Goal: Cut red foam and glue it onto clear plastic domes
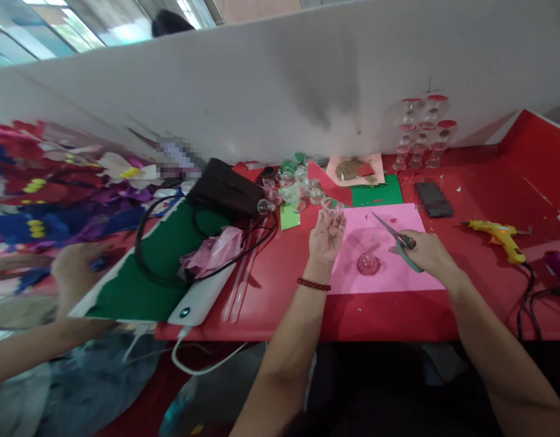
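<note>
My left hand (326,240), with a bead bracelet at the wrist, holds up a small transparent plastic cup (333,207) in its fingertips. In my right hand (428,254) is a pair of scissors (395,234). The blades point up and left over the pink paper sheet (353,280). Between my hands, a transparent plastic dome (368,263) rests on that sheet. Small red scraps (393,220) lie near the scissors' blades. Behind my left hand is a heap of transparent plastic cups (293,187), some with green bits among them.
A yellow glue gun (498,235) lies at right, its cord trailing over the edge. A phone (433,200) and stacked plastic cups (418,145) stand behind. To the left are a dark bag (228,189), green board (125,291) and power bank (202,297). Another person's hand (75,273) shows far left.
</note>
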The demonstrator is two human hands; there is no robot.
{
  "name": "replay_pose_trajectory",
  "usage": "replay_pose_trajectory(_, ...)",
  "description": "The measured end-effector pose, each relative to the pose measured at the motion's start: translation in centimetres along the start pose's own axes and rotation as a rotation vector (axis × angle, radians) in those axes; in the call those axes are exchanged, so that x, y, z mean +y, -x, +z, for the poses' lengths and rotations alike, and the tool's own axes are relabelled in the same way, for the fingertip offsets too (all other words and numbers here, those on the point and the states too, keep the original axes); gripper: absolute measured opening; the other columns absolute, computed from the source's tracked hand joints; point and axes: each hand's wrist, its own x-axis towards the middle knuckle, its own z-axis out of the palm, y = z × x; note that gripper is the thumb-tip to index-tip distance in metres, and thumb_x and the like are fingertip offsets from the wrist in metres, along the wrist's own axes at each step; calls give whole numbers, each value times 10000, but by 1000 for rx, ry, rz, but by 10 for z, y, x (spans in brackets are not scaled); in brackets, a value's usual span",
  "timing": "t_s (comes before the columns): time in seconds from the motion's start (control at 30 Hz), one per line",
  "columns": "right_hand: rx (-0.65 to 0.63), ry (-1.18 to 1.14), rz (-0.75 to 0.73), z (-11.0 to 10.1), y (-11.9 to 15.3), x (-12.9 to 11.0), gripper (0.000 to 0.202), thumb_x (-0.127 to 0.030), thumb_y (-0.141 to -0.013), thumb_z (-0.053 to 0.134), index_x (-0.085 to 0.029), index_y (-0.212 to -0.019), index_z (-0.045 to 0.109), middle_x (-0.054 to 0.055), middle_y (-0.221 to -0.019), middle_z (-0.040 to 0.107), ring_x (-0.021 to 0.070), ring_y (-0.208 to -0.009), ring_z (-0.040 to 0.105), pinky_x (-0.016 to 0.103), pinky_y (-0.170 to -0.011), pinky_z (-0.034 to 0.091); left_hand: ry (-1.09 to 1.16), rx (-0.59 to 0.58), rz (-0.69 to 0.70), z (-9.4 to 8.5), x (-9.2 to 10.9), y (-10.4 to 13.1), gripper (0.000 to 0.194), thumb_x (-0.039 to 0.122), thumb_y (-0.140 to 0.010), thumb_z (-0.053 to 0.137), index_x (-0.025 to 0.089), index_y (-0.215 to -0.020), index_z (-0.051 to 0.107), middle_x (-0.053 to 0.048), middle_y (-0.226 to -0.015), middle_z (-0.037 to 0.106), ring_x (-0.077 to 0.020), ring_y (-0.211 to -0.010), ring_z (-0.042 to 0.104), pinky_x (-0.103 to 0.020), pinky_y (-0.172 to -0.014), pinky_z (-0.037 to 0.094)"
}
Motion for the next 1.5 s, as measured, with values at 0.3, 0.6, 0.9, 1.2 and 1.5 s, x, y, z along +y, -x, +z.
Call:
replay_pose_trajectory(0.3,-55,509,195,-19,35,37,360,-250,-960,437,-142,-1242,632,183,-1044,738,325,-952,716,342,-708,467,39,-187,-145,8,-10,15,297,33,-783,674,263,-970,671,19,-988,720,-153,-932,705,-372,-990,521)
replay_pose_trajectory(0.6,306,-125,-202,-12,20,7,549,-388,-909,633,-211,-1423,558,163,-1253,627,258,-971,687,430,-879,582,-69,-444,-201,9,-18,23,464,98,-646,852,280,-1042,691,8,-1130,691,-164,-985,701,-321,-943,539)
replay_pose_trajectory(0.9,345,-725,-369,24,-44,-24,323,-480,-857,660,-195,-973,757,76,-984,745,223,-941,698,339,-817,567,-234,-479,-275,8,-17,21,426,143,-654,863,227,-1042,710,-35,-1115,700,-190,-961,714,-352,-927,551)
replay_pose_trajectory(1.2,401,-679,-190,27,-42,-11,405,-516,-803,698,-150,-954,781,77,-896,776,189,-725,662,305,-664,528,-289,-398,-322,8,-21,24,673,242,-747,821,390,-1342,543,-29,-1346,581,-176,-951,699,-413,-915,583)
replay_pose_trajectory(1.5,360,-766,-195,36,-46,-9,327,-484,-801,695,-191,-900,799,53,-900,787,213,-803,697,328,-756,532,-326,-365,-355,9,-18,23,514,137,-718,811,317,-1148,595,10,-1196,621,-172,-955,720,-383,-895,597)
